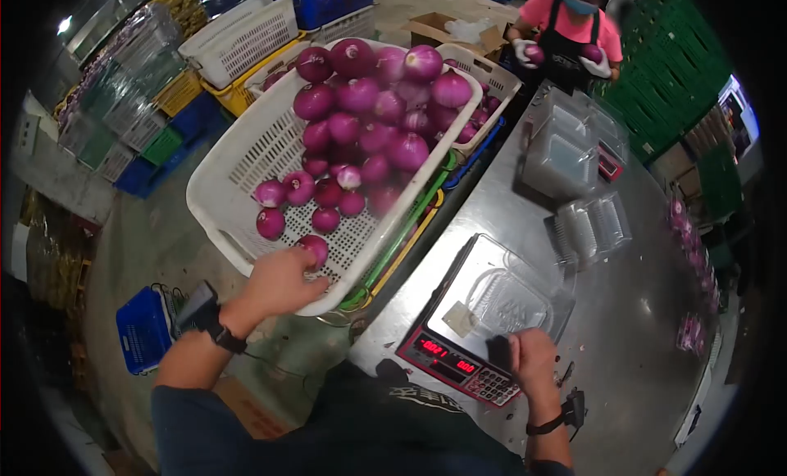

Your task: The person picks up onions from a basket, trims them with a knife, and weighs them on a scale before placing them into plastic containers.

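My left hand [280, 281] reaches over the near end of a white plastic basket [238, 173], its fingers curled onto a red onion [314, 250] and the thumb apart from them. Many purple-red onions [361, 132] are heaped toward the basket's far end, with several loose ones nearer. My right hand [534, 358] is closed beside the keypad of a digital scale [443, 363] with lit red digits. A small black thing [498, 352] sticks out of this fist; its kind does not show. On the scale's plate lies a clear plastic tray [512, 304].
More clear trays [592, 228] and a stack of clear containers [561, 148] stand on the metal table [648, 312]. Across it, a person [574, 42] holds onions in gloved hands. Green crates [668, 74] rise behind at right. A blue basket [142, 328] sits on the floor.
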Tool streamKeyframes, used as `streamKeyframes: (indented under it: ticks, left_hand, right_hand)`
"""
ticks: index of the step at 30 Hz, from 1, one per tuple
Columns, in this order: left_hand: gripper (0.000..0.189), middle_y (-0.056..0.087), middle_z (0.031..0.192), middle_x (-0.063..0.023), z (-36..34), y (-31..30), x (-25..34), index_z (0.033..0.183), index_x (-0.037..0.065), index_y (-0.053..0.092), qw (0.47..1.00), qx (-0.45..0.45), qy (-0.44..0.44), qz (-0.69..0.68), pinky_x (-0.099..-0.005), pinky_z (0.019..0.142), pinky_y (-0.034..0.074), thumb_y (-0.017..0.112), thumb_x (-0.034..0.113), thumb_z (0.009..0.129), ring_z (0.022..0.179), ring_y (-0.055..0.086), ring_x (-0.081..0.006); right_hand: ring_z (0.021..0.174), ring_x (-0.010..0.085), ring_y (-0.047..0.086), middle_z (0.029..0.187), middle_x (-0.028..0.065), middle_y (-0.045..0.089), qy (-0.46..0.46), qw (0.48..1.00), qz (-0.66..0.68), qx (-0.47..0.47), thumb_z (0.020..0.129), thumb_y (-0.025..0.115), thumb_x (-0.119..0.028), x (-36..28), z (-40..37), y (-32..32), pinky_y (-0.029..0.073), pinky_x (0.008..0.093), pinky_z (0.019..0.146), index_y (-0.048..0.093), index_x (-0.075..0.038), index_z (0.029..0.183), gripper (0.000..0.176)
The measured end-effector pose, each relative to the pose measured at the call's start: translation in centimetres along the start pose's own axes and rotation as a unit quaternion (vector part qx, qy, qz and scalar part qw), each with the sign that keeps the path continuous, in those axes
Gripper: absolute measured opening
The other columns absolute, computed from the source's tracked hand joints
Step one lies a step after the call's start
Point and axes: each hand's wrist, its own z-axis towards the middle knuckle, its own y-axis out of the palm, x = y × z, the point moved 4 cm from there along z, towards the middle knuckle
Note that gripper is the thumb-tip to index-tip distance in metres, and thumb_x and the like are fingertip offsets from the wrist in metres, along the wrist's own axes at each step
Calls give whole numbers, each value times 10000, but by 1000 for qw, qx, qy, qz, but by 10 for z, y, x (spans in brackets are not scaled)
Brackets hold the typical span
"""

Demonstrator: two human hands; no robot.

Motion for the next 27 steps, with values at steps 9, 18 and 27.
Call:
streamKeyframes:
  ticks: [9,18,27]
  left_hand:
    - [391,725,922,-199,175,-10,-90,1014,23,700,989,-122,62,58,-470,784,557,774,350,813,884,711,-374]
    - [646,574,1203,-239,177,139,-121,1251,46,543,943,-224,138,202,-546,843,568,805,428,800,1021,661,-456]
    - [469,645,1075,-166,219,107,-128,1180,28,614,953,-289,58,-78,-396,862,575,768,231,787,977,693,-316]
  right_hand:
    - [818,346,662,894,153,679,108,993,54,14,882,738,-72,-82,11,12,523,410,741,690,-29,952,96]
    - [770,252,662,892,131,680,312,943,52,104,910,715,-6,-105,-8,7,531,338,718,681,8,981,80]
    - [753,201,646,872,105,681,320,930,71,166,902,719,10,-124,44,12,514,308,712,687,11,993,97]
